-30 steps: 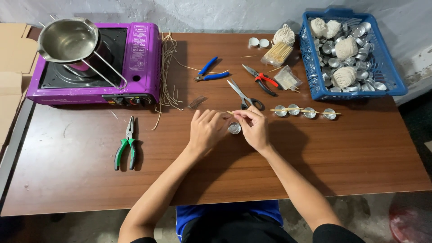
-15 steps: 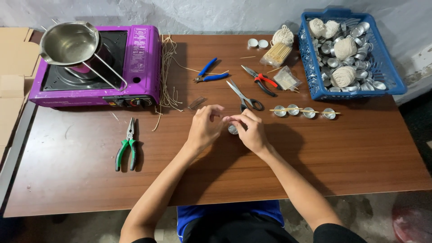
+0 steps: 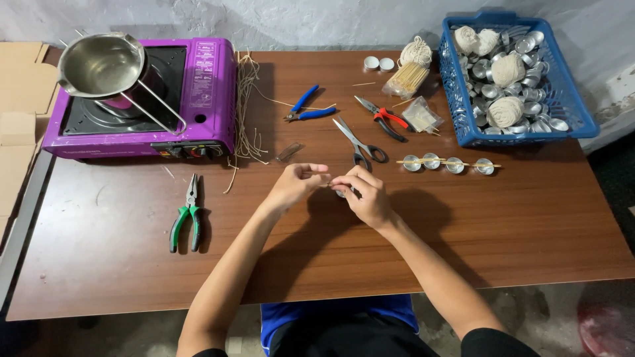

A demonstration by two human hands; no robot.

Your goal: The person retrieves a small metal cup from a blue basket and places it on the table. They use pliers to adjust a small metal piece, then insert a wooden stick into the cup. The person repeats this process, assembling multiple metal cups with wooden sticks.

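Table (image 3: 529, 225) of brown wood, cluttered.

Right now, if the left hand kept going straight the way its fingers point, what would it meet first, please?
The left hand points right, towards the right hand, so it would probably meet those fingertips first; they nearly touch already.

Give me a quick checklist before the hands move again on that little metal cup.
1. Left hand pinching a thin stick: ok.
2. Right hand over the small metal cup: ok, though the cup is mostly hidden.
3. Stick seated across the cup: cannot tell.
4. Scissors close beyond the fingers, blades pointing away: ok.
5. Row of finished cups apart from the hands: ok.
6. Blue basket of spare cups sits on the table: ok.
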